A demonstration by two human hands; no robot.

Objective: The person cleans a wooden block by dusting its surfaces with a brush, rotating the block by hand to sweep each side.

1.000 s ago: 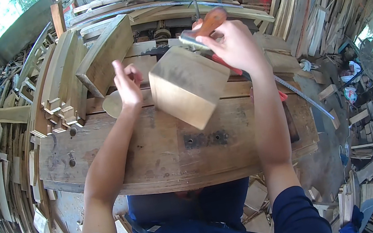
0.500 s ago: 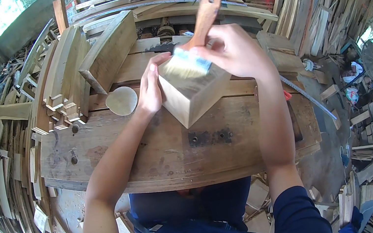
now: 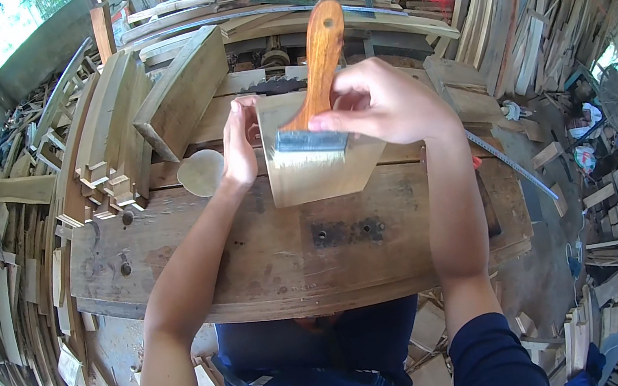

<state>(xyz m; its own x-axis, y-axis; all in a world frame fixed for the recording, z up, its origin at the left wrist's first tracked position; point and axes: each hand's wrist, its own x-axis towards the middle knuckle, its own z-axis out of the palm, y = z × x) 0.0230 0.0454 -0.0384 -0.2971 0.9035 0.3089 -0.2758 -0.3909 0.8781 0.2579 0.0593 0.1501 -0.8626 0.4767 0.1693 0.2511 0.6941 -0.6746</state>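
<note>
A: From the head camera, what does each hand have?

B: The right hand [image 3: 384, 101] grips a wide paintbrush [image 3: 313, 101]; its fingers [image 3: 333, 118] close round the base of the orange-brown wooden handle, just above the metal band. The left hand [image 3: 241, 143] lies flat against the left side of a pale wooden block [image 3: 322, 174], fingers straight and spread, steadying it rather than wrapping it.

A: Where is the block?

B: On the bench [image 3: 271, 257], toward its far edge, standing between the two hands. The brush's pale bristles lie against the block's upper front face.

A: Any containers?

B: One possible: a small round pale dish [image 3: 200, 172] on the bench just left of the left hand. I cannot tell whether anything is in it.

A: Which way does the brush point?

B: Its long axis runs near upright in the picture, tilted slightly to the right. The handle end, with its hanging hole, points away from the person; the bristles point back toward the person and down onto the block.

A: And around them?

B: Curved wooden planks [image 3: 109, 137] are stacked at the bench's far left, with a thick plank [image 3: 184, 91] leaning beside them. A saw blade [image 3: 275, 85] shows just beyond the block. More timber [image 3: 507, 1] leans at the right.
</note>
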